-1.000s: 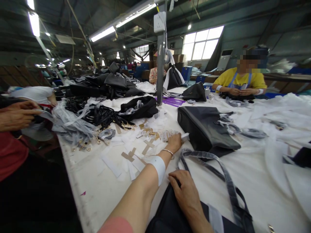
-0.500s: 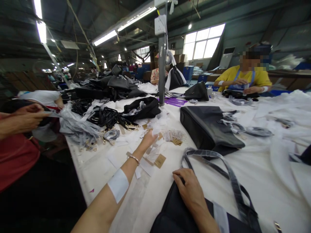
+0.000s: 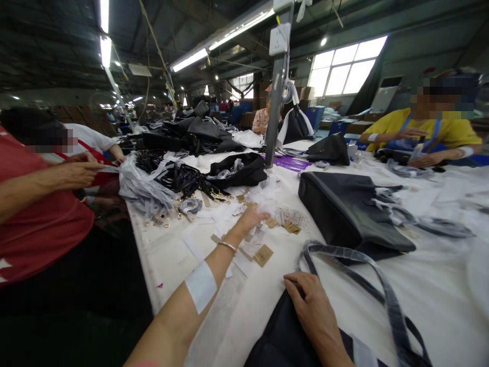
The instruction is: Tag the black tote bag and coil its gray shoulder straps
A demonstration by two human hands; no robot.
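My left hand [image 3: 252,218] reaches out over a scatter of white slips of paper [image 3: 240,262] and brown cardboard tags [image 3: 263,255] on the white-covered table. Its fingertips are blurred among the papers, so their grip does not show. Closer to me, my right hand [image 3: 313,306] curls its fingers over the upper edge of a black handbag [image 3: 273,329]. The bag lies at the front of the table, cut off by the frame. Its handles [image 3: 362,257], wrapped in clear film, stretch out to the right of my hand.
Another black bag [image 3: 340,204] lies beyond the handles. Wrapped straps [image 3: 145,188] and black straps are heaped on the left, near a co-worker's hand [image 3: 78,171]. A metal post [image 3: 274,112] rises from the table. A person in yellow [image 3: 454,127] works at the right.
The view has turned left, so things sit further right in the picture. My left hand stays among the papers and tags. My right hand keeps its place on the handbag.
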